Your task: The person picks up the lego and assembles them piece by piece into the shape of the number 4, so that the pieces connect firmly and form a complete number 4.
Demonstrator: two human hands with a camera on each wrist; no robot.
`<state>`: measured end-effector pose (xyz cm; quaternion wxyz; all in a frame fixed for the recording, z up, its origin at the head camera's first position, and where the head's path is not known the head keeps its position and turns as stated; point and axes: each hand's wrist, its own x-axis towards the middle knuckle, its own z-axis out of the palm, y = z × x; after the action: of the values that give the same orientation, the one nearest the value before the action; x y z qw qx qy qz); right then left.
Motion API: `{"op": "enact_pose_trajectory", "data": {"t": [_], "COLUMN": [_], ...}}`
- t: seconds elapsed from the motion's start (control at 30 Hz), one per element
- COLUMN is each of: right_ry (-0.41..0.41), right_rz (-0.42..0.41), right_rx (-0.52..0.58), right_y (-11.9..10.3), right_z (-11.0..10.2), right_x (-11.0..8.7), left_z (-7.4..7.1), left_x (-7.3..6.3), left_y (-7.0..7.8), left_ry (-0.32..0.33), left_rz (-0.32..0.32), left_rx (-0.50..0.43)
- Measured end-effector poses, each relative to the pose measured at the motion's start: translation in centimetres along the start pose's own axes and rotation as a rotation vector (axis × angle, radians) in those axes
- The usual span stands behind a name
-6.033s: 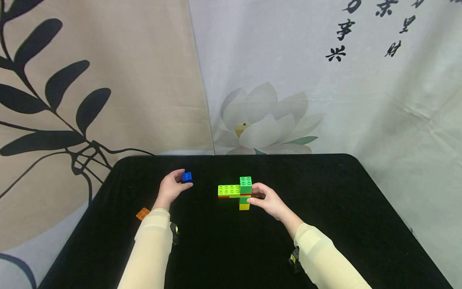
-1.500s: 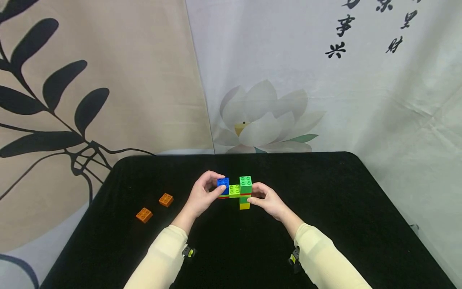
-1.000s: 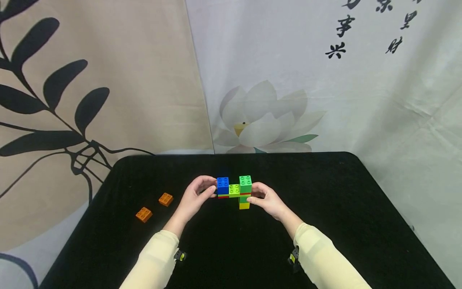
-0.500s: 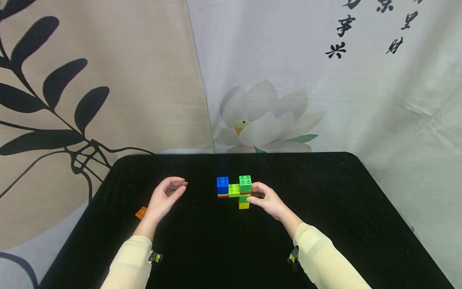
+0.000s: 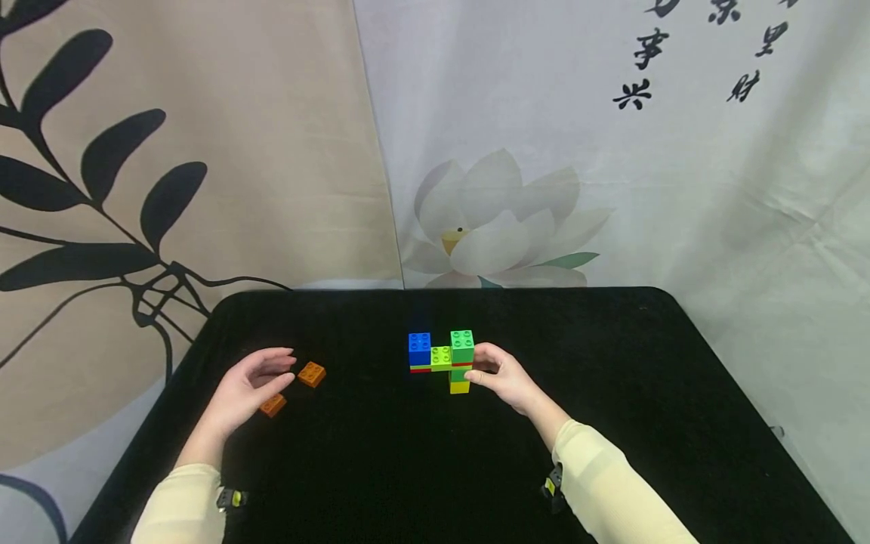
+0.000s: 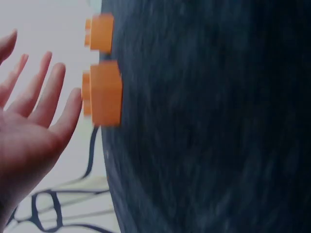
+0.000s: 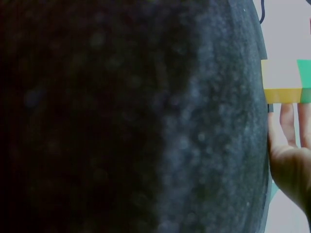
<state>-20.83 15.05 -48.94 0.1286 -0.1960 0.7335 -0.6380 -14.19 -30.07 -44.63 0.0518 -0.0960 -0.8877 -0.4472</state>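
A toy brick structure stands near the middle of the table: a yellow brick [image 5: 459,387] at the bottom, green bricks above, and a lime-green brick [image 5: 441,357] reaching out to the left. On that arm's left end sits a blue brick [image 5: 419,348]; a bright green brick [image 5: 462,346] tops the right column. My right hand [image 5: 504,379] pinches this column from the right, with the yellow and green bricks beside its fingers in the right wrist view. At the left, my empty left hand [image 5: 248,389], fingers relaxed, hovers by two orange bricks, one nearer [image 5: 273,406] and partly covered, one farther [image 5: 312,374].
A black cloth covers the table [image 5: 408,468], whose back edge meets a printed curtain [image 5: 272,151] with leaves and a lotus. Each wrist wears a small camera; the left one [image 5: 231,499] shows beneath the sleeve.
My left hand set the blue brick on the left end of the lime-green arm, let go, and moved left to the orange bricks. My right hand has kept its hold on the column.
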Motion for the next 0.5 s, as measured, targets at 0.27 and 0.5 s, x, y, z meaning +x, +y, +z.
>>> {"op": "enact_pose_trajectory", "data": {"t": [0.27,0.5], "right_ry": [-0.005,-0.010], "right_rz": [0.006,0.004], "right_rx": [-0.001,0.002], "right_y": [0.0,0.0], "right_z": [0.0,0.0], "right_x": [0.0,0.0], "left_z": [-2.4,-3.3], "left_x": [-1.0,-1.6], "left_y": [-2.0,-3.4], "left_ry": [-0.148,-0.211], "left_rz": [-0.014,-0.050], "left_rx": [-0.028,-0.050]}}
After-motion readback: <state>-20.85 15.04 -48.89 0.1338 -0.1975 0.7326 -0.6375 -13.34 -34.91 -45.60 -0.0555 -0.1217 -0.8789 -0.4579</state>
